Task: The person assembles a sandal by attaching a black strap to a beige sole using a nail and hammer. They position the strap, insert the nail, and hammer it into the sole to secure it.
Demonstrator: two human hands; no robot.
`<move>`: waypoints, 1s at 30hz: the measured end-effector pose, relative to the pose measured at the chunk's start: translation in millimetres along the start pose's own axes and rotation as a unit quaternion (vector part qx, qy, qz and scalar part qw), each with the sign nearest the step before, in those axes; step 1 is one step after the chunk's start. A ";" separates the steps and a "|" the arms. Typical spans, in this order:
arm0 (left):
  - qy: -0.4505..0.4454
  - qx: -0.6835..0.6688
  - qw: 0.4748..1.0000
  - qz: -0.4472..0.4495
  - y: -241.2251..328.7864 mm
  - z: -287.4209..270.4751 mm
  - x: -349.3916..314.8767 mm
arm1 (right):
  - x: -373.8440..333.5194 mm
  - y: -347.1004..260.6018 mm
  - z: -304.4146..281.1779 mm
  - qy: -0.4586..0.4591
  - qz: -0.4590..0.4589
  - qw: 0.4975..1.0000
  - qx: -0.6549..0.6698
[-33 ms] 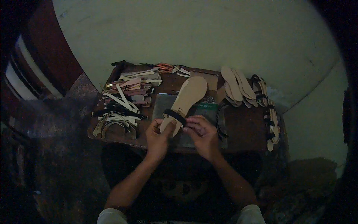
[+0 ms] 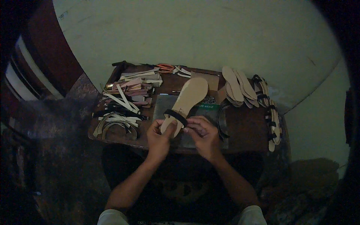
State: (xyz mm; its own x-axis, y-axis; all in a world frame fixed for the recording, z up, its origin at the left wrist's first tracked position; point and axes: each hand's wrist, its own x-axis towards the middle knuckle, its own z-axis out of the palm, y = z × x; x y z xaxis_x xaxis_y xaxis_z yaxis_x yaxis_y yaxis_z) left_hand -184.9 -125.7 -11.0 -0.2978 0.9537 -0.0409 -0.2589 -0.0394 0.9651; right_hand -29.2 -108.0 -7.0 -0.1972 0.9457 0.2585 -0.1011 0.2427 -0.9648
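A beige sandal insole [image 2: 193, 92] is held tilted above the work table, its wide end pointing away and to the right. Across its narrower near part runs a black strap [image 2: 176, 117]. My left hand [image 2: 159, 138] is closed on the near end, thumb on top and fingers underneath. At the right edge of the insole, my right hand [image 2: 205, 138] pinches the strap's end between thumb and fingers. Exactly how the strap's ends pass the edge is hidden by my fingers. Beneath both hands lies a dark grey slab [image 2: 162, 107].
Piles of cut strips [image 2: 129, 99] cover the table's left side. Orange-handled scissors [image 2: 165, 68] lie at the back. A green-edged box [image 2: 210, 107] holds small metal bits. Right of it are a curved black strip [image 2: 220, 122], stacked insoles [image 2: 233, 86] and strapped insoles [image 2: 275, 127]. A wall [image 2: 202, 33] stands behind.
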 end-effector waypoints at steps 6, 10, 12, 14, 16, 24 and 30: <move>0.020 0.028 0.998 0.044 -13.5 5.5 -2.4 | 0.4 8.1 0.2 0.021 -0.025 0.999 -0.022; 0.033 0.028 0.998 0.040 -14.4 6.5 -1.3 | 1.0 10.9 -2.4 0.037 -0.049 0.997 -0.048; 0.049 0.034 0.997 0.046 -16.1 -0.3 6.4 | 3.7 8.1 -5.8 0.056 -0.049 0.996 -0.059; 0.043 -0.063 0.997 0.012 -10.0 -7.6 18.4 | 6.2 2.8 -12.9 0.093 -0.023 0.994 -0.049; 0.045 -0.114 0.992 -0.010 -6.6 -13.5 24.4 | 10.3 -7.5 -22.0 0.132 -0.003 0.991 -0.037; 0.047 -0.073 0.995 -0.045 -22.1 -7.4 22.1 | 11.4 25.2 -61.8 0.016 -0.070 0.895 -0.440; 0.042 -0.015 0.999 -0.026 -16.0 -5.7 14.2 | 11.5 20.4 -36.8 0.002 -0.086 0.844 -0.530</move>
State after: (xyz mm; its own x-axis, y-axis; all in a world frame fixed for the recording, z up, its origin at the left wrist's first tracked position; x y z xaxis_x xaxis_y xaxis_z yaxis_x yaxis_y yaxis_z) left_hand -190.2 -113.2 -28.5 -0.3583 0.9267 -0.1134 -0.3029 -0.0005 0.9530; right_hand 2.3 -84.2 -25.4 -0.2645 0.8768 0.4015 0.8014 0.4314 -0.4142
